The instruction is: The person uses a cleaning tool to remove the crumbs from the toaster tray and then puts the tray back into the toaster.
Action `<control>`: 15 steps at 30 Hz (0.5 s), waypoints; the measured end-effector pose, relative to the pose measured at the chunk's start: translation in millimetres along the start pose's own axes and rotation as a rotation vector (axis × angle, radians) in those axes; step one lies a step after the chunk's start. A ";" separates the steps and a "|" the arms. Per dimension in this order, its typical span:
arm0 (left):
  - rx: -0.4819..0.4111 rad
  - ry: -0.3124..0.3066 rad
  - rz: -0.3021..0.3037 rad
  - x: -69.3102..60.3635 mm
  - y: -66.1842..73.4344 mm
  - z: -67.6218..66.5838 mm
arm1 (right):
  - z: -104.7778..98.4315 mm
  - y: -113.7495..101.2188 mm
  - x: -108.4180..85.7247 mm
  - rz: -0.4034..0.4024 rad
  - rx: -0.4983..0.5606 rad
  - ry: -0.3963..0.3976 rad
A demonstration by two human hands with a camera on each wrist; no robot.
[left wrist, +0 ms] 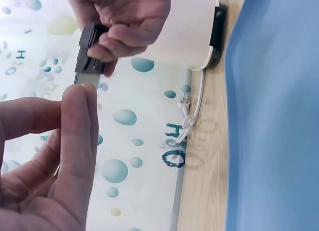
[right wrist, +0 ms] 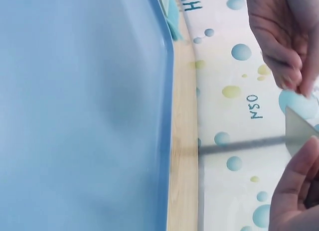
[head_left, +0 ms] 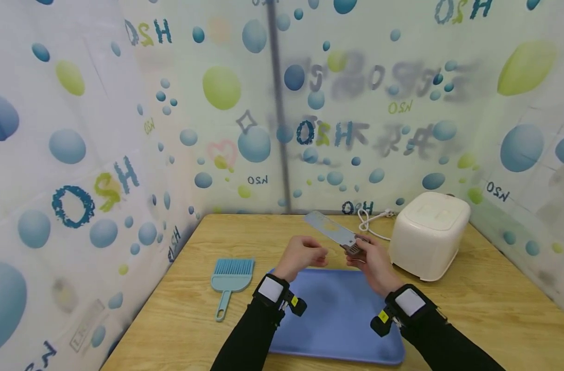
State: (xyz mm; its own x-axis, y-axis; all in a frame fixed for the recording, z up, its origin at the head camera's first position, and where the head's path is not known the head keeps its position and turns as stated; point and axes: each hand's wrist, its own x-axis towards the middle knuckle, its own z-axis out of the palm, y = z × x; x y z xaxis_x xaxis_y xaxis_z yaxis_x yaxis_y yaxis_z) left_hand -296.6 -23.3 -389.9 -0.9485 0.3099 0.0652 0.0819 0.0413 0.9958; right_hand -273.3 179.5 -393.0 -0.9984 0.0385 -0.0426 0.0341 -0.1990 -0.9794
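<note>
My right hand [head_left: 372,260] grips the dark grey slotted end of a crumb tray [head_left: 330,229], a long thin metallic plate. The plate tilts up to the left above the table's back part. In the left wrist view the dark end [left wrist: 92,49] sits between the right thumb and fingers, and most of the plate is hidden behind the left fingers. My left hand [head_left: 302,256] hovers left of the crumb tray, fingertips together and bent, apart from it in the right wrist view. Nothing shows between them. A blue tray [head_left: 332,319] lies under both hands.
A white toaster [head_left: 430,234] stands at the right rear, with its white cord and plug [head_left: 372,221] behind it on the wooden table [head_left: 170,319]. A light-blue brush [head_left: 231,283] lies left of the blue tray. Patterned curtains [head_left: 226,134] hang around the table.
</note>
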 end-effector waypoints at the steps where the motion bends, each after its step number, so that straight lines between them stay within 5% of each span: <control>1: 0.009 0.004 0.005 -0.8 -0.8 -3.5 | -2.2 -0.8 -0.5 -0.001 0.001 -0.002; 9: 0.135 0.092 0.038 -8.1 -9.9 -43.1 | -18.2 -4.4 -3.9 -0.003 -0.023 -0.019; 15: 0.327 0.165 -0.026 -23.7 -21.0 -84.3 | -26.9 -1.5 -7.0 -0.003 -0.043 -0.039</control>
State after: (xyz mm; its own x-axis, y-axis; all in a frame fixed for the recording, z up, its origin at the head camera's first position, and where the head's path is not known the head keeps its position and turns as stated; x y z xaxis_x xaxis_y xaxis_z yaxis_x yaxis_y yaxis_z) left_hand -301.6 -111.6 -406.9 -0.9861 0.1480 0.0762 0.1251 0.3574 0.9255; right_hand -265.1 205.9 -396.5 -0.9995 0.0010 -0.0327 0.0321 -0.1566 -0.9871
